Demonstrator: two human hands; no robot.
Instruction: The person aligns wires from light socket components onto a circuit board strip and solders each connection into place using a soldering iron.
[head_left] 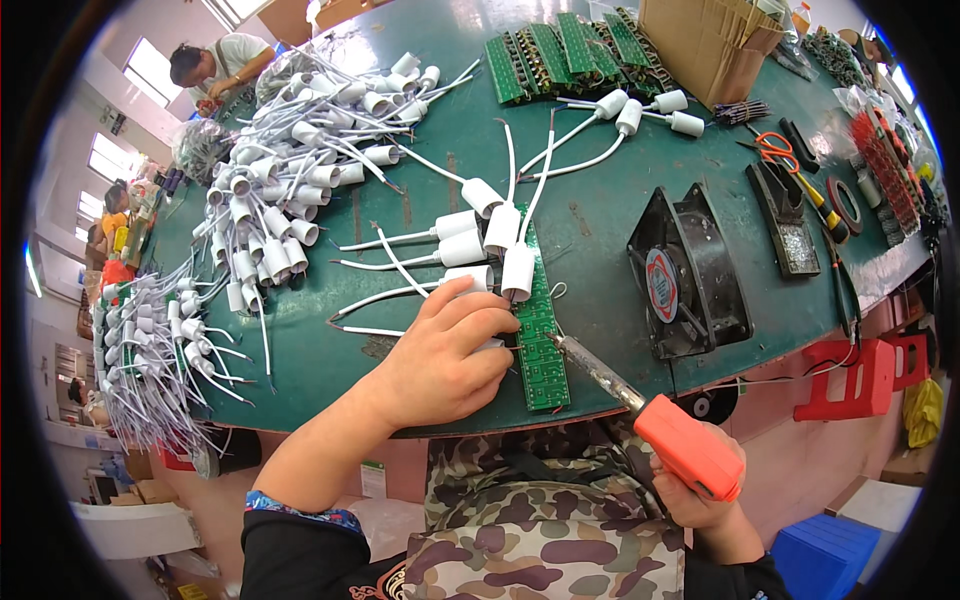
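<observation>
My left hand (pixel 455 350) is closed over a white lamp holder, mostly hidden under my fingers, its lead running out to the left. My fingertips are at the left edge of a long green circuit board (pixel 545 368) near the table's front edge. My right hand (pixel 700 495) grips a red-handled soldering iron (pixel 690 445), its tip pointing at the board's right edge; whether it touches cannot be told. Several white lamp holders (pixel 460 247) with white leads lie along the board's left side. Another lamp holder (pixel 518 272) rests over the board's upper part.
A large heap of white lamp holders (pixel 275 255) covers the table's left. Right of the board stands a black fan (pixel 690 275). Farther right lie a black block (pixel 783 225), orange-handled scissors (pixel 775 150) and a tape roll (pixel 843 205). Green boards (pixel 570 55) and a cardboard box (pixel 705 45) stand behind.
</observation>
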